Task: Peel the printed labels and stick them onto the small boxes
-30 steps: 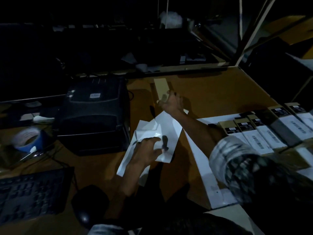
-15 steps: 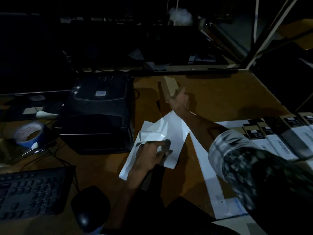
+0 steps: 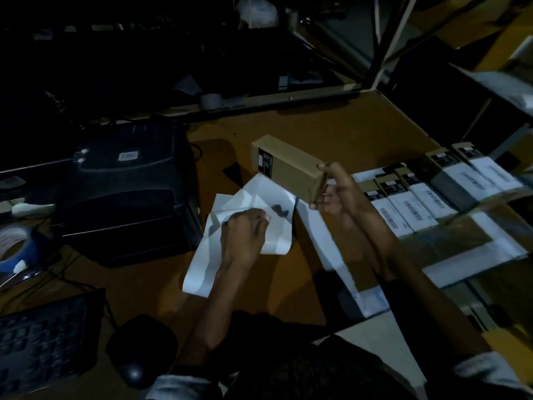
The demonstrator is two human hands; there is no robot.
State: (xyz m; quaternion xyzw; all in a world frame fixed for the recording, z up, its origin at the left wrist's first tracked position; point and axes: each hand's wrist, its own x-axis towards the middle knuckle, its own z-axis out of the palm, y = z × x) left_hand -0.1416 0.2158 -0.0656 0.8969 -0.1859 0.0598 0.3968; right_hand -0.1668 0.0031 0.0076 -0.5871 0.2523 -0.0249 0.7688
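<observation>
My right hand (image 3: 337, 194) grips one end of a long tan cardboard box (image 3: 288, 166) and holds it lifted over the brown table (image 3: 331, 131); a small dark print panel shows on the box's far end. My left hand (image 3: 245, 229) rests on a crumpled white strip of label backing paper (image 3: 253, 197) lying on the table, fingers curled and pinching it. A row of several small boxes (image 3: 427, 194) with white labels lies at the right.
A black label printer (image 3: 127, 192) stands left of the paper. A blue tape roll (image 3: 14, 249) sits at the far left, a keyboard (image 3: 43, 339) and a mouse (image 3: 138, 350) at the near left. White sheets (image 3: 337, 255) lie under the box row.
My right hand has picked the tan box up from the far middle of the table and drawn it back toward me. The left hand stays on the paper.
</observation>
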